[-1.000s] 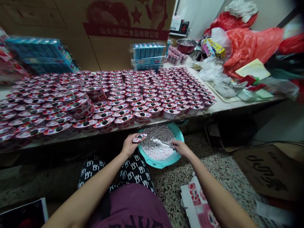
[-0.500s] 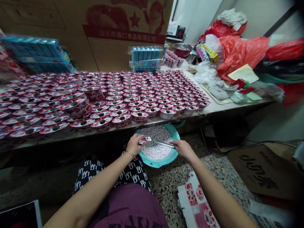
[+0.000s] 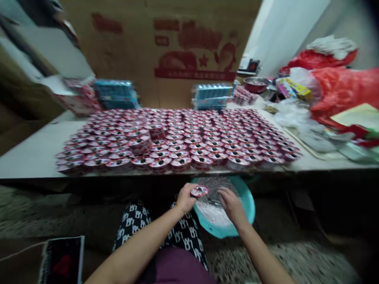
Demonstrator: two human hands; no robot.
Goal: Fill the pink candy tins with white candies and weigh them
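Observation:
In my left hand (image 3: 187,197) is a small round pink-and-white candy container (image 3: 199,191), gripped by its left side, with a dark hole in the middle of its top. It is held over the left rim of a turquoise basin (image 3: 251,201) full of small pale pieces. My right hand (image 3: 232,205) is above the basin, a short way right of the container. Its fingers look stretched and apart, though blurred. Below those fingers, a metal tool (image 3: 216,202) lies among the pieces, partly hidden by the hand.
Rows of similar round containers (image 3: 198,152) cover the white table (image 3: 28,156), a few stacked. Behind stand blue packs (image 3: 212,94) and a large cardboard box (image 3: 136,59). At right are red plastic bags (image 3: 340,90) and a metal bowl (image 3: 257,83). A dark box (image 3: 63,260) is low left.
The view has swung left, bringing the table's left end into sight. My right hand, earlier closed on the metal tool at the container, appears to have let it go into the basin.

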